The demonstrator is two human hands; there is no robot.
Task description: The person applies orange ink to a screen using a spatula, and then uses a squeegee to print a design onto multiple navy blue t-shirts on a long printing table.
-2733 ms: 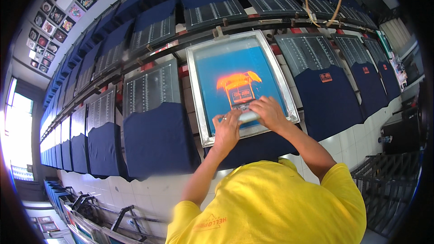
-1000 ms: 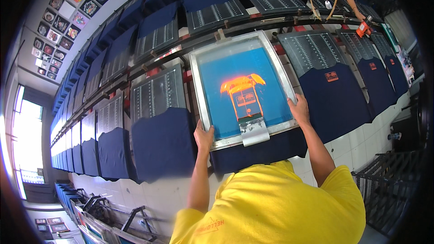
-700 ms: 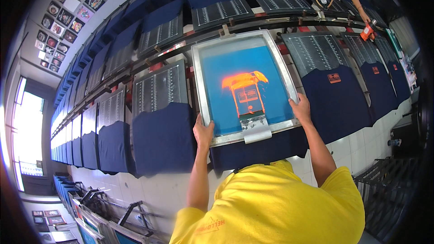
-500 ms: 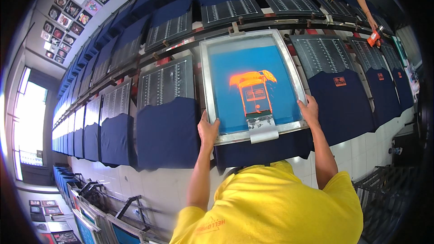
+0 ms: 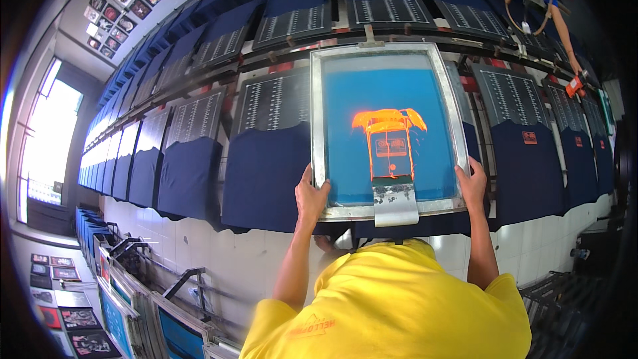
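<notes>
Both hands grip a metal-framed printing screen with blue mesh, held over the row of navy shirts. My left hand is closed on its lower left side, thumb on the frame's face. My right hand grips the lower right side the same way. Thick bright orange ink lies across the middle of the mesh, with thin lines running down around a small rectangular design. A squeegee with a pale metal holder rests at the bottom of the screen, overlapping the lower rim. No finger touches it.
Navy shirts lie on dark boards in long rows. A shirt to the right bears an orange print. At upper right, a co-worker's hand holds an orange tool. Framed screens stand at lower left; a dark metal rack stands lower right.
The screen has shifted left along the row, now overlapping the board on that side and baring part of another at its right. Both hands keep their hold; the view has shifted too.
</notes>
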